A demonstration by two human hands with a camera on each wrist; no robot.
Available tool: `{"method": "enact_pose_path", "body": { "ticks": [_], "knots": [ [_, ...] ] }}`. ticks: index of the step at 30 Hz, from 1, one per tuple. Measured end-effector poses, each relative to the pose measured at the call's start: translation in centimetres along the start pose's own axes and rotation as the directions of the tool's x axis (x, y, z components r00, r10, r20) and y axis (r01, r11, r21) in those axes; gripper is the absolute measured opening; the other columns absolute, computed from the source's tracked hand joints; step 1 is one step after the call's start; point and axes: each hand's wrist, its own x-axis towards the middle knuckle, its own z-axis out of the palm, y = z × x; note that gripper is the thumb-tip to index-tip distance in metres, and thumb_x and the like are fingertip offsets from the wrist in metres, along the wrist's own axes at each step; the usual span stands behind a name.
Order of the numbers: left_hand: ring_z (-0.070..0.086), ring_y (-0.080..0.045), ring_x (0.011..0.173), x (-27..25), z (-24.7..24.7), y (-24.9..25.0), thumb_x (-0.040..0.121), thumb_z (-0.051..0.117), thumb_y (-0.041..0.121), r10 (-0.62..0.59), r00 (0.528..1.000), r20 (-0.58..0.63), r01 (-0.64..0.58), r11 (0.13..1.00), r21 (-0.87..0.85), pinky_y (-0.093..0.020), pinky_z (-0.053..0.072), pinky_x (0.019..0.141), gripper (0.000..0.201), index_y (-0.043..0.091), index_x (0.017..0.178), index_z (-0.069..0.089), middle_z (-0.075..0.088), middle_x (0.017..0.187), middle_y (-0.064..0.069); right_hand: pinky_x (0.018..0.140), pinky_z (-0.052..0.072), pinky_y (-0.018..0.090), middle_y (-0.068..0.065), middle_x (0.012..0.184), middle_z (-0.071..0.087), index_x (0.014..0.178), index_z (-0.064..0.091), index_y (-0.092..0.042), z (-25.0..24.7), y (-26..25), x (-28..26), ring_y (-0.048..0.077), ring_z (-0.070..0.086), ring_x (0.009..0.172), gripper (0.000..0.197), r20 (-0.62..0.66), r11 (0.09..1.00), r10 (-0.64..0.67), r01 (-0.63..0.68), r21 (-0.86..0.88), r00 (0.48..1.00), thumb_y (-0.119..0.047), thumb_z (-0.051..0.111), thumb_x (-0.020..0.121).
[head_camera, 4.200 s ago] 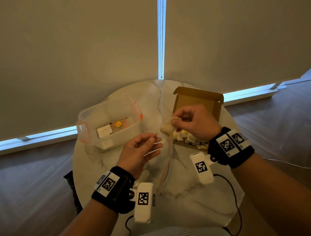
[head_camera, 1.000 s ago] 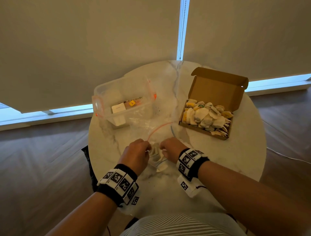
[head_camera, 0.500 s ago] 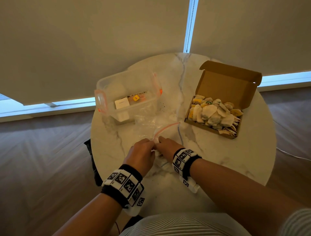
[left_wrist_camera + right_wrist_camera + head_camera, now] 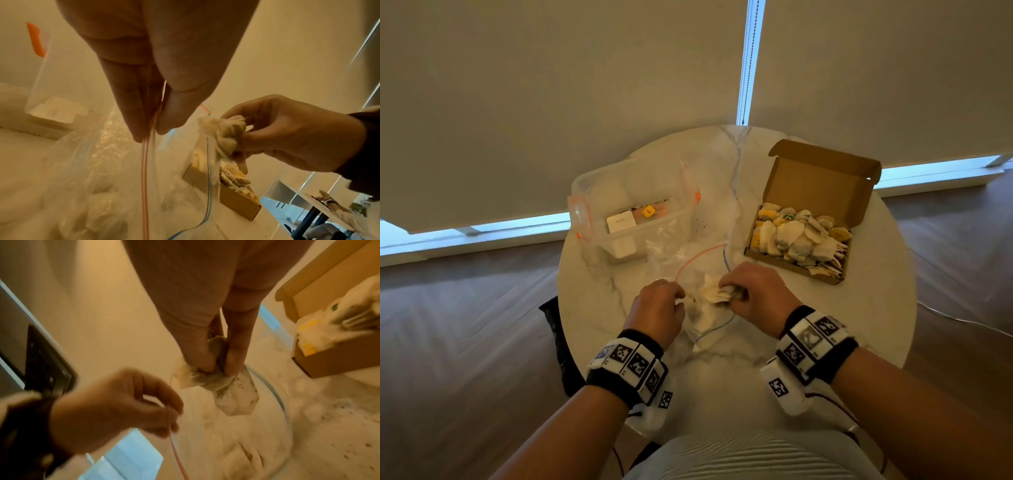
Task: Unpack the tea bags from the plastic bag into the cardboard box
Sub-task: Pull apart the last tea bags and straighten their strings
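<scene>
On tabletop (image 4: 859, 308): left hand (image 4: 657, 308) pinches plastic bag (image 4: 688, 260) rim; right hand (image 4: 751, 291) fingers (image 4: 236, 353) clutch tea bags (image 4: 719, 291). Best lifted clear, then carried over cardboard box (image 4: 822, 178).

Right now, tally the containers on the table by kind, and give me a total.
Cardboard box, open, with tea bags inside: 1
Clear plastic tub with orange clips: 1
Clear plastic bag, zip edge pinched by the left hand: 1
Total: 3 containers
The right hand grips a bunch of tea bags; too crumpled to count.
</scene>
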Motion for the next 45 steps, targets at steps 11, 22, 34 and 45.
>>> {"method": "enact_pose_path", "body": {
  "ticks": [11, 22, 34, 45],
  "knots": [
    [0.06, -0.004, 0.106, -1.1, -1.9, 1.0, 0.075, 0.077, 0.047, 0.193, 0.981, 0.032, -0.142, 0.813, -0.565, -0.027, 0.054, 0.09, 0.041, 0.036, 0.111, 0.061, 0.057, 0.12, 0.011, 0.07, 0.06, 0.029, 0.005, 0.09, 0.073, 0.097, 0.074, -0.009, -8.3, -4.5, -1.6, 0.016, 0.07, 0.077, 0.029, -0.22, 0.892, 0.098, 0.012, 0.452, 0.971, 0.007, 0.076, 0.073],
    [0.067, -0.027, 0.107, 0.1, -6.1, 8.7, 0.085, 0.07, 0.034, 0.166, 0.976, 0.143, 0.106, 0.215, -0.971, -0.041, 0.057, 0.083, 0.053, 0.005, 0.126, 0.051, 0.07, 0.112, -0.014, 0.075, 0.059, 0.029, -0.006, 0.103, 0.072, 0.103, 0.073, -0.013, -5.8, -8.2, 0.9, 0.012, 0.071, 0.086, 0.029, -0.304, 0.83, 0.146, 0.05, 0.556, 0.941, -0.003, 0.077, 0.075],
    [0.066, -0.023, 0.074, 1.1, -6.1, 8.4, 0.101, 0.046, 0.02, 0.042, 0.98, 0.193, 0.187, 0.112, -0.976, -0.033, 0.055, 0.078, 0.027, 0.001, 0.113, 0.062, 0.067, 0.093, -0.011, 0.075, 0.033, 0.01, -0.011, 0.098, 0.055, 0.107, 0.063, -0.023, -5.0, -7.1, 1.1, 0.01, 0.045, 0.093, 0.039, -0.323, 1.0, -0.013, 0.016, 0.007, 0.946, -0.028, 0.08, 0.072],
    [0.058, -0.022, 0.061, 1.5, -6.7, 7.4, 0.097, 0.046, 0.006, 0.15, 0.936, 0.319, 0.296, 0.158, -0.942, -0.024, 0.049, 0.051, 0.018, -0.001, 0.1, 0.062, 0.068, 0.081, -0.013, 0.066, 0.036, 0.008, -0.011, 0.096, 0.062, 0.108, 0.069, -0.026, -8.0, -6.4, 2.5, 0.004, 0.055, 0.081, 0.023, -0.297, 0.994, 0.0, 0.033, 0.106, 0.955, -0.028, 0.068, 0.086]
  ]
}}
